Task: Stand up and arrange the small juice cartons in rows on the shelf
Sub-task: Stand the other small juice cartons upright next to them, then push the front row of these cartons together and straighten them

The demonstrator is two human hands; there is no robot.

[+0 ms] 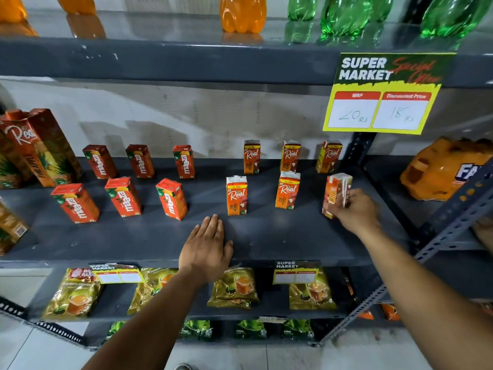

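On the dark grey shelf [266, 236] small juice cartons stand upright in two rows. Red Maaza cartons fill the left half, such as the front one [172, 198] and a back one [184, 161]. Orange Real cartons stand on the right, two in front [237, 195] [287, 190] and three behind, e.g. [251, 157]. My right hand [354, 209] grips another small Real carton [334, 194] at the right end of the front row, slightly tilted at shelf level. My left hand [206, 245] lies flat, palm down, on the shelf's front edge, holding nothing.
Tall Real pineapple cartons [40, 148] stand at the far left. A supermarket price sign [384, 94] hangs from the upper shelf, which bears orange and green bottles. An orange bottle pack [445, 169] lies to the right past the slotted upright. Tea packets fill the lower shelves.
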